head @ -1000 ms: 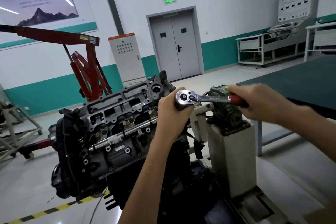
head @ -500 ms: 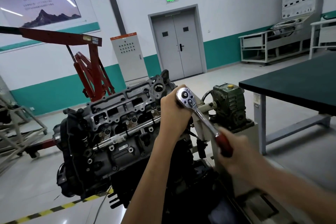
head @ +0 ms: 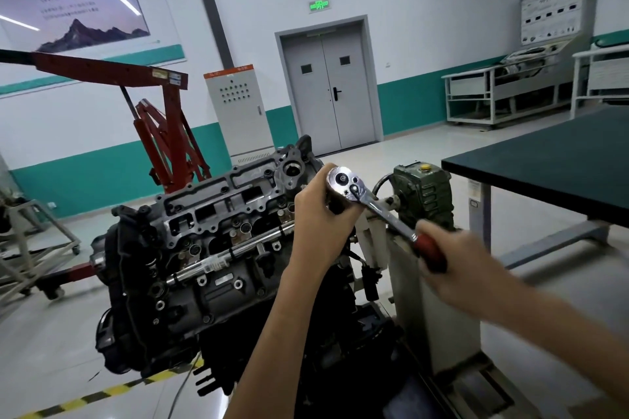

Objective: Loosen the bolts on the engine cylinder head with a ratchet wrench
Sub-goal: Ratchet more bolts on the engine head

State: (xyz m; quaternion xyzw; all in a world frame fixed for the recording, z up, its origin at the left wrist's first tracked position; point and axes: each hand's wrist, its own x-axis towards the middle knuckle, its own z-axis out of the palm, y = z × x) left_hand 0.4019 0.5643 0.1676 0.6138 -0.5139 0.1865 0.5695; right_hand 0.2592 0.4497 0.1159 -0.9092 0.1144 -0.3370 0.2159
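The grey engine cylinder head (head: 218, 214) sits tilted on a stand, with several bolts and openings along its face. A chrome ratchet wrench (head: 371, 204) with a red handle stands at the head's right end, its round head facing me. My left hand (head: 323, 218) grips the socket part just below the ratchet head, hiding the bolt beneath. My right hand (head: 456, 265) grips the red handle, which slants down to the right.
A green gearbox (head: 425, 194) on the white stand (head: 429, 299) sits just right of the wrench. A dark-topped table (head: 551, 163) stands at right. A red engine crane (head: 160, 133) is behind the engine at left. Yellow-black floor tape (head: 112, 391) runs below.
My right hand swung the handle from level at right down toward me, then back up a little. My left hand stayed on the socket.
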